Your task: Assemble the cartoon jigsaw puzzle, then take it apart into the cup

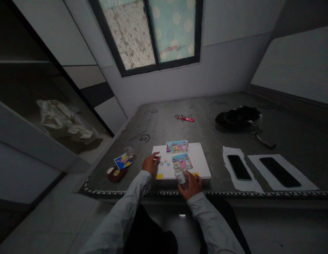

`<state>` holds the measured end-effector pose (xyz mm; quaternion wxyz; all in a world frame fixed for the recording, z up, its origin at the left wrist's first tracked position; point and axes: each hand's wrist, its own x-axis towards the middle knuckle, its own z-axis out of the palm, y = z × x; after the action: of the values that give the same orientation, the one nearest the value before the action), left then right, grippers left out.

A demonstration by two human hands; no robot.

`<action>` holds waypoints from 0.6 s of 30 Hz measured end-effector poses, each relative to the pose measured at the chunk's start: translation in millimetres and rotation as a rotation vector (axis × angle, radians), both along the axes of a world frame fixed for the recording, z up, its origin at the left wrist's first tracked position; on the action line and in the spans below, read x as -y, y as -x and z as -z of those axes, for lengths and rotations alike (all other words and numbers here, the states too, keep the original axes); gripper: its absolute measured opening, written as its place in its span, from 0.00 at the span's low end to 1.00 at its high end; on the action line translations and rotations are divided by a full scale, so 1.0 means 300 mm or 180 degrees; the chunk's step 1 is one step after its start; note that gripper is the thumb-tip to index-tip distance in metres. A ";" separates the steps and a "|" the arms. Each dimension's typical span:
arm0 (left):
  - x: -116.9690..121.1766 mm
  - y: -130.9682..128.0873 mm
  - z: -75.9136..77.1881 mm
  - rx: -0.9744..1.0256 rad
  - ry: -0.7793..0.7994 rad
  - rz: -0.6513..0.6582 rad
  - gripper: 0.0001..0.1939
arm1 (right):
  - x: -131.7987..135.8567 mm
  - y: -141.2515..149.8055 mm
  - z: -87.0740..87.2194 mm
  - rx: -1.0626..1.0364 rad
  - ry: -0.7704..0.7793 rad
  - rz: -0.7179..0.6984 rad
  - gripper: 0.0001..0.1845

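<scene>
My left hand (151,164) rests at the left edge of a white box (203,162), fingers apart, beside several small loose jigsaw pieces (165,161). My right hand (190,185) is wrapped around a small clear jar (181,177), tilted at the front edge of the box; its contents are hard to make out. A partly assembled cartoon jigsaw puzzle (182,161) lies on the box just beyond the jar. Behind it is a cartoon picture card (177,146) with similar figures. Yellow patches mark the front edge of the box.
Left of the box lie a cartoon card (123,161), a clear container (130,153) and a brown object (117,175). To the right, two dark phones (239,167) rest on white sheets. A red packet (186,119) and a dark cap (238,118) lie farther back on the grey surface.
</scene>
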<state>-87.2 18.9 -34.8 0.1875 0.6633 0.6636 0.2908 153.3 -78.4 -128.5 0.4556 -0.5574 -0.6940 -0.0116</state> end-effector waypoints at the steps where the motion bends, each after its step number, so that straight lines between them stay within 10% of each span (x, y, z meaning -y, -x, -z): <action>1: 0.003 -0.003 -0.007 -0.0105 -0.0058 -0.0034 0.19 | -0.002 -0.001 0.001 0.0015 -0.0010 0.0001 0.31; 8: 0.058 -0.103 -0.064 -0.0855 -0.0168 0.0700 0.12 | -0.005 -0.005 0.000 0.0124 -0.0097 -0.0010 0.30; 18: 0.071 -0.153 -0.066 -0.1328 0.0268 0.0491 0.10 | 0.007 0.002 -0.012 0.0078 0.0081 0.0013 0.31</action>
<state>-41.2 -2.2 -14.9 0.0955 0.7495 0.6468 0.1042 152.6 -80.4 -124.8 0.4399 -0.5643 -0.6985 -0.0106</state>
